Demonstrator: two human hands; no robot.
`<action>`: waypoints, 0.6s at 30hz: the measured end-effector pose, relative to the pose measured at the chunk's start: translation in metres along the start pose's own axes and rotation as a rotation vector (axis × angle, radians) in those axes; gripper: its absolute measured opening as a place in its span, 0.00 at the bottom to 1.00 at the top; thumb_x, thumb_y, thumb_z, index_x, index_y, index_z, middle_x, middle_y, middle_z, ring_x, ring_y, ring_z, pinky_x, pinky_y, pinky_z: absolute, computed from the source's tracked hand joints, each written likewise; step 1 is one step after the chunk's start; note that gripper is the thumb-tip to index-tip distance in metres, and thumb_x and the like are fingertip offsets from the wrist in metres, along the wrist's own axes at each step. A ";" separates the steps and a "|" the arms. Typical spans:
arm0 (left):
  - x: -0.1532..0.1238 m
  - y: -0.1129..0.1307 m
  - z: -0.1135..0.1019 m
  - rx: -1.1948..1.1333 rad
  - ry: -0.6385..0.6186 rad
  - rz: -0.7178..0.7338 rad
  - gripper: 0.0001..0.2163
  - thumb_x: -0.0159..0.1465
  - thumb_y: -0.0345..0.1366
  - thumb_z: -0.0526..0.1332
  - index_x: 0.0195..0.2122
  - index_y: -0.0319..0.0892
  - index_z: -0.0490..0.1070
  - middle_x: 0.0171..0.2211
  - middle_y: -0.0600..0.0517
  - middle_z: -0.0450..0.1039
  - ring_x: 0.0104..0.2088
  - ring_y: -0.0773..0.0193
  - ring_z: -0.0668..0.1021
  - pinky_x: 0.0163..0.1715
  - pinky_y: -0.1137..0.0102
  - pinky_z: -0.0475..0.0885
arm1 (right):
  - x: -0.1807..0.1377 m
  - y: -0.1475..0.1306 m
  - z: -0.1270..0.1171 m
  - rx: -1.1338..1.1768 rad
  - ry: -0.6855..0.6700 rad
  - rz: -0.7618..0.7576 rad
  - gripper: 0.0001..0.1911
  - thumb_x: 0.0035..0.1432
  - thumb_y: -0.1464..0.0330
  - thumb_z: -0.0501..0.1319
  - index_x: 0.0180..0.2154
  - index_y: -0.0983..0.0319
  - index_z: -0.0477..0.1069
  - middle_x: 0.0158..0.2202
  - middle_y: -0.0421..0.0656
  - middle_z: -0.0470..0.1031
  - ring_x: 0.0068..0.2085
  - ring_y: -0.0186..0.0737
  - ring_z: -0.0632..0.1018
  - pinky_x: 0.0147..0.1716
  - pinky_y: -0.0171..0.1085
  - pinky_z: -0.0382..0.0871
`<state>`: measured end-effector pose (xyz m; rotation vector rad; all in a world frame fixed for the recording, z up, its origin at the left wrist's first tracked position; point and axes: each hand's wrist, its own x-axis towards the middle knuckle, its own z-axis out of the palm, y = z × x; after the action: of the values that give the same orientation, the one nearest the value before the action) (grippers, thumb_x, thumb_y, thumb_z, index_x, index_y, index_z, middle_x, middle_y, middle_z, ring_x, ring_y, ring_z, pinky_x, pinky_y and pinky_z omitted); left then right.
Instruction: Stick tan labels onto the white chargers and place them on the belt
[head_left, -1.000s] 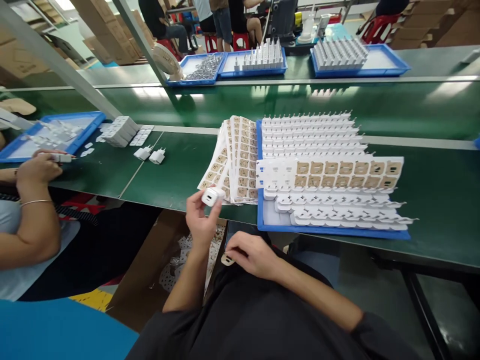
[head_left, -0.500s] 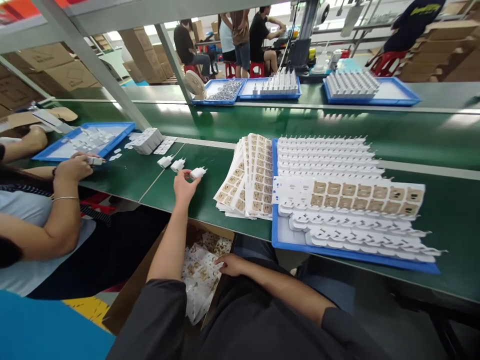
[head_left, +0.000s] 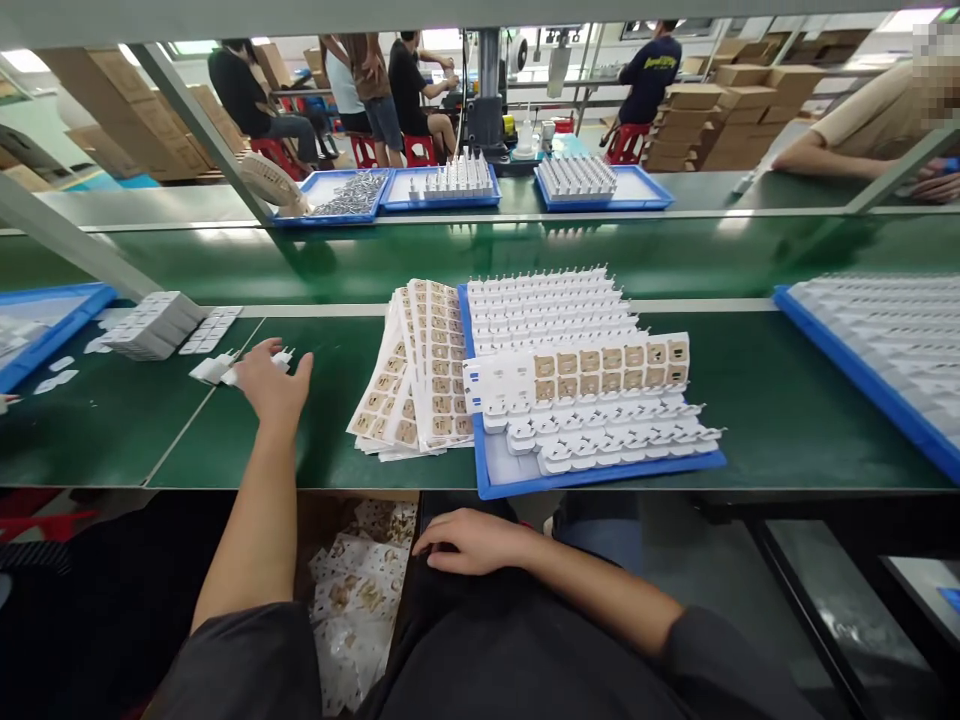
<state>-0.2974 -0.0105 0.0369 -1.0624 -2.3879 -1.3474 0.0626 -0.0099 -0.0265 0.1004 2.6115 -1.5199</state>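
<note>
My left hand (head_left: 271,380) is over the green bench with thumb and fingers spread, just above a small row of white plug adapters (head_left: 210,370). It partly covers them, so whether it touches one is hidden. My right hand (head_left: 472,540) rests at my lap, holding nothing, its fingers loosely stretched. Between the two lies a fanned stack of sticker sheets (head_left: 409,400) with tan labels. To its right, a blue-rimmed tray (head_left: 600,480) carries rows of white plug adapters with pins. One partly used sticker sheet (head_left: 502,385) lies across those rows.
A block of white pieces (head_left: 154,325) stands at left, beside a blue tray (head_left: 90,300). Another blue tray (head_left: 862,360) is at right. Below the bench, a carton holds discarded sheets (head_left: 360,580). Several trays line the far belt; a person (head_left: 862,130) leans there.
My view has swung right. My left hand has opened from its grip on a plug adapter, which stays in the row. My right hand has come back from the carton to my lap.
</note>
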 end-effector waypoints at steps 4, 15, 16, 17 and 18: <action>-0.025 0.096 0.033 -0.115 -0.391 0.186 0.15 0.62 0.48 0.66 0.43 0.43 0.78 0.41 0.49 0.81 0.42 0.54 0.79 0.47 0.58 0.76 | -0.066 -0.065 -0.073 -0.057 0.329 -0.256 0.13 0.70 0.69 0.57 0.51 0.60 0.77 0.46 0.47 0.83 0.46 0.40 0.83 0.48 0.37 0.76; -0.051 0.247 0.105 -0.281 -1.138 0.424 0.19 0.63 0.37 0.64 0.55 0.44 0.73 0.45 0.48 0.82 0.48 0.54 0.82 0.53 0.58 0.72 | -0.099 -0.020 -0.215 -0.881 0.854 0.111 0.09 0.66 0.72 0.61 0.45 0.60 0.79 0.45 0.50 0.82 0.47 0.51 0.80 0.40 0.44 0.75; -0.050 0.246 0.106 -0.297 -1.151 0.394 0.19 0.62 0.36 0.64 0.55 0.44 0.73 0.44 0.48 0.82 0.47 0.54 0.82 0.52 0.58 0.73 | -0.096 -0.014 -0.218 -0.920 0.817 0.118 0.09 0.66 0.72 0.61 0.45 0.60 0.79 0.45 0.49 0.82 0.47 0.50 0.80 0.39 0.43 0.74; -0.049 0.245 0.107 -0.310 -1.168 0.366 0.19 0.62 0.36 0.65 0.54 0.43 0.73 0.43 0.48 0.82 0.46 0.54 0.82 0.51 0.58 0.73 | -0.094 -0.010 -0.218 -0.955 0.782 0.118 0.09 0.67 0.72 0.61 0.44 0.59 0.79 0.45 0.48 0.82 0.47 0.49 0.80 0.38 0.42 0.73; -0.049 0.244 0.107 -0.321 -1.186 0.340 0.19 0.61 0.36 0.65 0.54 0.43 0.73 0.42 0.48 0.82 0.46 0.54 0.82 0.50 0.58 0.74 | -0.092 -0.008 -0.218 -0.987 0.757 0.114 0.08 0.67 0.72 0.60 0.44 0.59 0.79 0.45 0.47 0.82 0.47 0.48 0.79 0.37 0.41 0.72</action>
<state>-0.0805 0.1314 0.1152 -2.8141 -2.3811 -1.1203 0.1378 0.1762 0.0996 0.8192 3.4810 0.0233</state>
